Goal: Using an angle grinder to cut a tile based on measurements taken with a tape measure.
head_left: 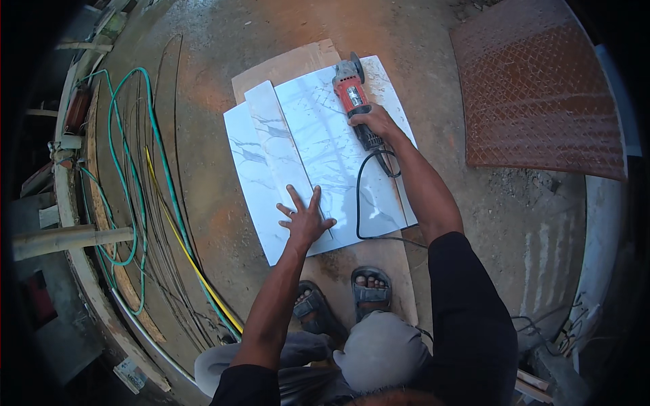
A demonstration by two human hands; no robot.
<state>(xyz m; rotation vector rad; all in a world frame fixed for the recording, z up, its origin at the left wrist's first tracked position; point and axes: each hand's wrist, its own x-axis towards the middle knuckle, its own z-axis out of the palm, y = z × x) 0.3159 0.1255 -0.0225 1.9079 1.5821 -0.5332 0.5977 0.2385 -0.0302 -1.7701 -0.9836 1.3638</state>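
Observation:
A large white marble-patterned tile (pixel 338 142) lies flat before me, with a narrow tile strip (pixel 273 132) of the same pattern on top of it, left of its middle. My left hand (pixel 307 218) is spread, fingers apart, over the near end of the strip. In my right hand (pixel 379 125) is a red and black angle grinder (pixel 351 95), gripped round its body. The grinder rests at the tile's far right part, its disc (pixel 357 68) pointing away from me. From its rear end a black cord (pixel 359 203) loops across the tile toward my right side.
Brown board (pixel 284 66) shows beyond the tile and under my sandalled feet (pixel 371 287). A green hose (pixel 154 122), a yellow tube (pixel 196 271) and several thin rods lie on the left. A wet brown textured sheet (pixel 542 88) stands at the far right. Beside it is a white post (pixel 601 230).

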